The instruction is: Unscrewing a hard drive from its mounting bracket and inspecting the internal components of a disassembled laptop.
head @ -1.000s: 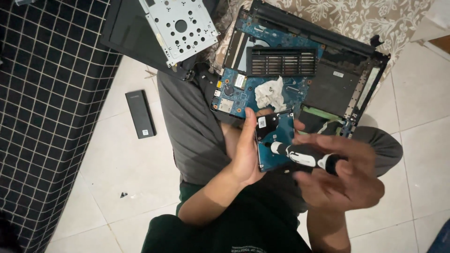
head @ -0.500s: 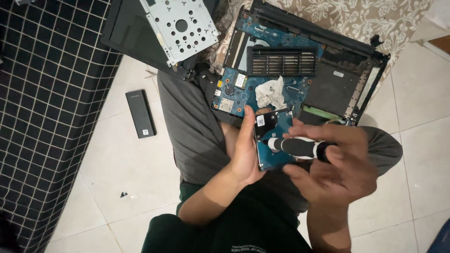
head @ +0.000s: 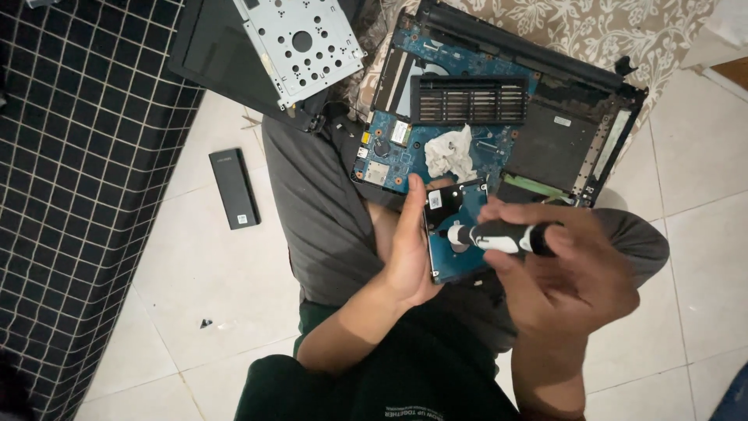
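Fingers (head: 467,209) of right hand (head: 573,273) closed around black-and-white screwdriver (head: 499,236), tip on blue hard drive (head: 454,234). Left hand (head: 409,249) wrapped along drive's left edge, held above lap, just below opened laptop chassis (head: 499,117) with crumpled tissue (head: 450,152). Likely risks: tip slipping from screw, gouging exposed circuit board; freed screw falling to tiled floor (head: 195,273); drive slipping from one-handed grip.

- Both forearms bare to the elbow, no sleeves, watch or rings showing on the left hand (head: 409,253) or the right hand (head: 565,273)
- Dark green shirt below the wrists, small pale print near its lower edge
- Grey trousers beyond the left hand
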